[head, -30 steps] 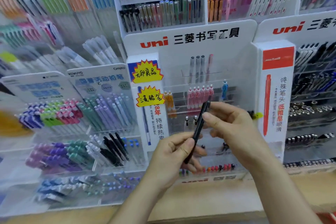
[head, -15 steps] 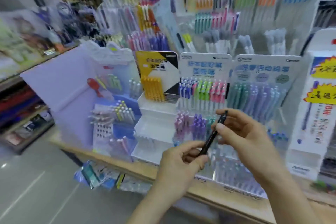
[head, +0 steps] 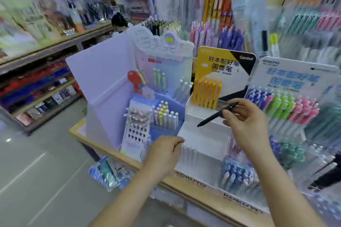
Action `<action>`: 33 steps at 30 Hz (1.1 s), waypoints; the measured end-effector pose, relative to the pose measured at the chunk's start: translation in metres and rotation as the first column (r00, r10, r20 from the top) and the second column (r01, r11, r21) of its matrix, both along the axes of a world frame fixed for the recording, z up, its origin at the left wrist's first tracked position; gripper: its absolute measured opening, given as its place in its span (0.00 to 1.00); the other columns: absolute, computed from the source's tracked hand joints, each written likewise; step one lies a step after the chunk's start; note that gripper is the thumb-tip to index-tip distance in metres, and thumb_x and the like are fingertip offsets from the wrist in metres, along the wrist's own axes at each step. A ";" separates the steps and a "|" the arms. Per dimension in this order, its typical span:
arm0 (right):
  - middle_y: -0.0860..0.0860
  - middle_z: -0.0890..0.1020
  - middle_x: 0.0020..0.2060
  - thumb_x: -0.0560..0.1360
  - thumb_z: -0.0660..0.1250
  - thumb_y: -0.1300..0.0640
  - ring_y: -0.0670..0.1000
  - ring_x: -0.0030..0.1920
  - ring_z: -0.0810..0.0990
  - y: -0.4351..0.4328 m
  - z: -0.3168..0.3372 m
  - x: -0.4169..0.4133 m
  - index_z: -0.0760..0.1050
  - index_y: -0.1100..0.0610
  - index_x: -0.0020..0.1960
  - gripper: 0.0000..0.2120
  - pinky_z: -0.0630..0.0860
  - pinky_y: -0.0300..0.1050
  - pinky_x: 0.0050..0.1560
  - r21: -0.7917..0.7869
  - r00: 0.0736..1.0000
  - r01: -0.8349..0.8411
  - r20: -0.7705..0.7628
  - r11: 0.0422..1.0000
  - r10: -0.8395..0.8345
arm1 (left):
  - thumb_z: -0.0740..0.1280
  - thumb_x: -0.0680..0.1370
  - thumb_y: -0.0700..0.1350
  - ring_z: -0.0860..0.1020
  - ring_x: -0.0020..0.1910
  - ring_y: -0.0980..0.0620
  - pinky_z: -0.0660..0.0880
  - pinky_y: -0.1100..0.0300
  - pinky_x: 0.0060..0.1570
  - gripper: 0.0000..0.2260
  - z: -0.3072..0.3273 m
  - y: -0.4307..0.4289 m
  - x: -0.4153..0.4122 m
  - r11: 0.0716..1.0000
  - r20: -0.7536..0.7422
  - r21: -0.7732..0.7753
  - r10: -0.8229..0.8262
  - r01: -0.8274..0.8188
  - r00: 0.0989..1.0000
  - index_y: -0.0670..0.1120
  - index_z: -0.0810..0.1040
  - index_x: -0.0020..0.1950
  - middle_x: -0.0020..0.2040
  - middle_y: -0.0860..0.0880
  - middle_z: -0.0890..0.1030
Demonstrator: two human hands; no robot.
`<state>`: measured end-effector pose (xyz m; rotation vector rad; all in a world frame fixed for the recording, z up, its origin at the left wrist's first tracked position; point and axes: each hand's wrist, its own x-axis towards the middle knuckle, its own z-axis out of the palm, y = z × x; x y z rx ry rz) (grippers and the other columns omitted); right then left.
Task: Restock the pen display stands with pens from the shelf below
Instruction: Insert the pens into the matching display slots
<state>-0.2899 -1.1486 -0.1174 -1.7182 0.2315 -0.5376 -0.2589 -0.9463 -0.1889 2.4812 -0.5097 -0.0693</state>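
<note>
left hand off pen, right hand holding

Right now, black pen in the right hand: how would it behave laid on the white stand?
Probably stiff: black pen juts straight, right hand pinching only its upper end. Likely light: fingertips alone carry it. Slim barrel could roll on the white stand's step.

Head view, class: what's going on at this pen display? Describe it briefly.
A person is mid-restock in a shop. The right hand pinches a black pen over the white stand holding yellow pens. The left hand is curled at that stand's front corner; whether it holds anything is unclear.
</note>
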 end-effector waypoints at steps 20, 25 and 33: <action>0.53 0.82 0.49 0.75 0.69 0.66 0.55 0.47 0.83 0.055 -0.095 0.101 0.78 0.59 0.60 0.15 0.79 0.50 0.50 -0.561 0.970 0.054 -0.166 0.826 -0.176 | 0.66 0.72 0.37 0.80 0.43 0.52 0.74 0.62 0.44 0.11 -0.035 0.010 0.112 0.924 0.299 -0.073 -0.339 0.376 0.892 0.44 0.83 0.52 0.46 0.50 0.84; 0.51 0.85 0.49 0.76 0.69 0.62 0.54 0.46 0.83 0.071 -0.095 0.105 0.74 0.56 0.65 0.17 0.78 0.49 0.49 -0.543 0.921 0.074 -0.284 0.837 -0.266 | 0.65 0.79 0.44 0.74 0.52 0.52 0.68 0.62 0.51 0.12 0.022 -0.008 0.154 0.920 0.202 -0.109 -0.350 0.376 0.915 0.50 0.80 0.61 0.54 0.51 0.83; 0.52 0.86 0.47 0.77 0.69 0.61 0.55 0.44 0.83 0.083 -0.096 0.109 0.69 0.56 0.56 0.12 0.78 0.54 0.42 -0.482 0.891 0.140 -0.319 0.865 -0.322 | 0.65 0.79 0.48 0.79 0.48 0.51 0.74 0.55 0.49 0.08 0.017 -0.027 0.184 0.875 0.019 0.071 -0.481 0.479 0.876 0.49 0.84 0.53 0.47 0.50 0.84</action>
